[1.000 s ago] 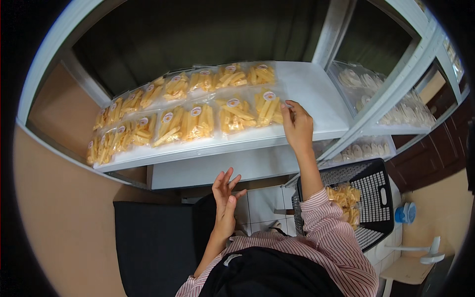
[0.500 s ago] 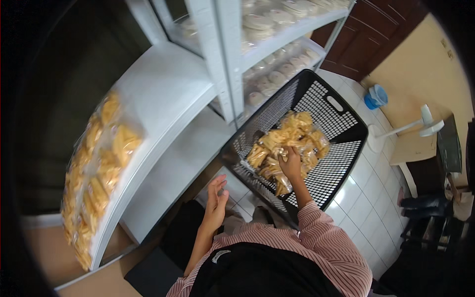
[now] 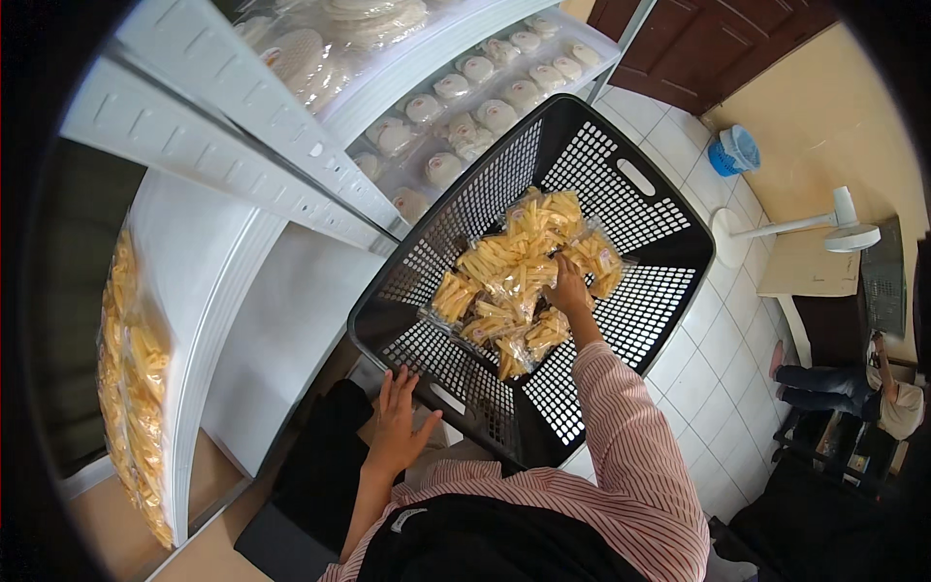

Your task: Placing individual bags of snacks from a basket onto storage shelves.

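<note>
The right hand (image 3: 567, 289) reaches down into the black basket (image 3: 630, 175) and rests on the heap of clear bags of yellow sticks (image 3: 519, 276); its fingers curl over one bag, though whether they have closed on it is hard to tell from above. The left hand (image 3: 398, 427) hangs open with fingers spread, just beside the near rim of the basket and holding nothing. More bags of the same kind (lined up in a row) (image 3: 131, 388) lie on the white shelf (image 3: 242, 320) at the left. Bags of round white pieces (image 3: 465, 107) fill the shelf above the basket.
</note>
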A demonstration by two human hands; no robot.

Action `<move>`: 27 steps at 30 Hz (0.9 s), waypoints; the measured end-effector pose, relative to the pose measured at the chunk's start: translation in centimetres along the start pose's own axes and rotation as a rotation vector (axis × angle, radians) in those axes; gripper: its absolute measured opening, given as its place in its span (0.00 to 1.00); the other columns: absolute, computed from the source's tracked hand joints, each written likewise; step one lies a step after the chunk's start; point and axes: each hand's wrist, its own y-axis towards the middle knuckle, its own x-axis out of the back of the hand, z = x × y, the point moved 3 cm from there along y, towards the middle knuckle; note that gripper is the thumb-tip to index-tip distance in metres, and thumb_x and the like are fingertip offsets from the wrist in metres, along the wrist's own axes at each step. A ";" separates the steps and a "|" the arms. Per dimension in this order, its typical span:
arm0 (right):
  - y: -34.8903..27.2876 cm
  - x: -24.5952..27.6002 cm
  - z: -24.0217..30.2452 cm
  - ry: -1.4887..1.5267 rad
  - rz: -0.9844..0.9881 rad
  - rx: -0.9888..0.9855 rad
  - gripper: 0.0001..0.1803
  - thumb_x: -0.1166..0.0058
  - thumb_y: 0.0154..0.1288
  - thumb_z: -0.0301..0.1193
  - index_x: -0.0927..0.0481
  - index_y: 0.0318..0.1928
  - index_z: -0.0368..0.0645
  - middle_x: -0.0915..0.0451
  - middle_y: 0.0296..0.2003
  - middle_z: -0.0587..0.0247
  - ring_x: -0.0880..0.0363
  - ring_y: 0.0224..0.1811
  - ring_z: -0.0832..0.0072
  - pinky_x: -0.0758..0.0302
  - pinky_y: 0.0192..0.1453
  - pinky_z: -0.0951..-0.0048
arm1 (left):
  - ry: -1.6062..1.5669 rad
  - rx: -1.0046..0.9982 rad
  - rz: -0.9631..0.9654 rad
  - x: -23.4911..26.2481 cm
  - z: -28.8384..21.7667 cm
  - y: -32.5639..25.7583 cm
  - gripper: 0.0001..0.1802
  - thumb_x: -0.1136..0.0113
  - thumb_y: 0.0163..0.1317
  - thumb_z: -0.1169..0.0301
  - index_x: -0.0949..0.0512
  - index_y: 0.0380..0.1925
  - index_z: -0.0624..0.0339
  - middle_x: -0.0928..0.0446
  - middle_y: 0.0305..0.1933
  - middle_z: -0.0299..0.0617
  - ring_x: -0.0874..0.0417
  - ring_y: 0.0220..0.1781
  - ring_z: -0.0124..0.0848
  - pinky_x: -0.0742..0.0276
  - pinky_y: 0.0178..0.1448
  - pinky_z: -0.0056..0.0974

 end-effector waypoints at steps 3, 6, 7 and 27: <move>1.6 -2.1 0.2 -0.112 0.067 -0.148 0.43 0.47 0.48 0.47 0.51 0.61 0.45 0.45 0.60 0.59 0.54 0.64 0.62 0.54 0.63 0.55 | 0.007 0.021 0.012 0.0 -0.5 0.2 0.32 0.46 0.53 0.60 0.42 0.53 0.68 0.50 0.63 0.53 0.59 0.67 0.48 0.54 0.64 0.47; 1.7 -3.4 0.3 -0.185 0.118 -0.231 0.36 0.44 0.47 0.44 0.41 0.56 0.46 0.42 0.58 0.58 0.49 0.61 0.61 0.50 0.61 0.55 | 0.031 0.051 0.046 -0.2 -0.7 0.4 0.32 0.45 0.53 0.60 0.43 0.54 0.66 0.53 0.64 0.50 0.63 0.67 0.46 0.52 0.65 0.47; 1.9 -3.4 0.1 -0.182 0.123 -0.235 0.36 0.44 0.47 0.44 0.41 0.56 0.46 0.42 0.58 0.58 0.49 0.61 0.61 0.50 0.61 0.55 | 0.053 0.056 0.070 -0.3 -0.8 0.4 0.33 0.45 0.53 0.61 0.44 0.56 0.63 0.56 0.65 0.48 0.66 0.68 0.44 0.51 0.65 0.48; -2.7 -9.8 3.6 0.234 0.108 -0.109 0.27 0.42 0.40 0.37 0.29 0.44 0.43 0.32 0.43 0.56 0.36 0.49 0.61 0.54 0.63 0.59 | 0.187 0.060 0.184 -1.5 -1.5 0.9 0.34 0.45 0.53 0.59 0.44 0.55 0.67 0.61 0.67 0.46 0.80 0.67 0.44 0.48 0.63 0.50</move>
